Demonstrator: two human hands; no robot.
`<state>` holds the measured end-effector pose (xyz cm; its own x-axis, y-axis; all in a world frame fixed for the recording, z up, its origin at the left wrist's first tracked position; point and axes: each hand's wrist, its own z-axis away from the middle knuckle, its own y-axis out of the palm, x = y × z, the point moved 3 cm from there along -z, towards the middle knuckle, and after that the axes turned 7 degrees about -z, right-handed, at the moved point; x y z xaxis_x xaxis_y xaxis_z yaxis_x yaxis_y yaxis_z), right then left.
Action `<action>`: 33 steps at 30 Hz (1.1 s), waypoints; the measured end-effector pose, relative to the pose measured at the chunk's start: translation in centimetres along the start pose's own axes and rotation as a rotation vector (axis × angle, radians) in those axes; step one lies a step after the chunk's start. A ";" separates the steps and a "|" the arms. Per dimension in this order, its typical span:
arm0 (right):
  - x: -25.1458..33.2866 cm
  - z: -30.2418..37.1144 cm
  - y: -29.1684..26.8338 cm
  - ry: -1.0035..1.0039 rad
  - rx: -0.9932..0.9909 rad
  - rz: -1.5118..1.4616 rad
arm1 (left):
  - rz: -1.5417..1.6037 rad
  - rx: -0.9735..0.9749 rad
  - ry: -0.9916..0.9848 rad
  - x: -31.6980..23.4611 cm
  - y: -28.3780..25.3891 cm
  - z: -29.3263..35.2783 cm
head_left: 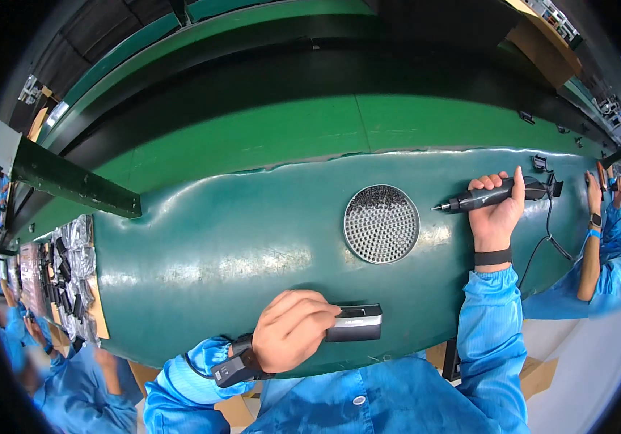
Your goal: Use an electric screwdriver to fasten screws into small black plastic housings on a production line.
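My right hand (496, 210) is wrapped round a black electric screwdriver (488, 197), its bit pointing left above the table. Left of the bit lies a round metal tray (381, 235) with a grid of holes; small dark pieces, seemingly screws, are heaped along its far side. Close to the near table edge, the fingers of my left hand (292, 330) are pinched at the left end of a black rectangular case (355, 325) with a silvery grey strip. My fingertips partly cover that end, and its exact contents are too small to make out.
The table has a green mat (216, 253). A dark metal post (75, 177) juts in at left, near many black parts and clear bags (72, 275). A cable (548, 224) trails from the screwdriver past a small black part (540, 163). Co-workers in blue sit on both sides.
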<state>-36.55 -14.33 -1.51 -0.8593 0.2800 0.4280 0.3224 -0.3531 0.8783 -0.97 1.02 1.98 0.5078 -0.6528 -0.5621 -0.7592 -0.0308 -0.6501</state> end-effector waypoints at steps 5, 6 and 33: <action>-0.6 -0.6 -0.1 0.028 -0.008 0.066 | -0.008 -0.109 0.018 0.2 -0.1 0.3; -0.5 -0.8 -0.1 0.040 -0.007 0.069 | 0.001 -0.114 0.008 0.2 0.0 0.3; 3.4 -4.2 -1.4 -0.180 -0.163 -0.067 | -0.497 -0.389 -0.392 20.9 -2.8 -13.1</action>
<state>-41.64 -16.61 -2.20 -0.7871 0.4571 0.4141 0.1865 -0.4636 0.8662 6.43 -22.52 -1.26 0.8816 -0.1766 -0.4377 -0.4548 -0.5658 -0.6878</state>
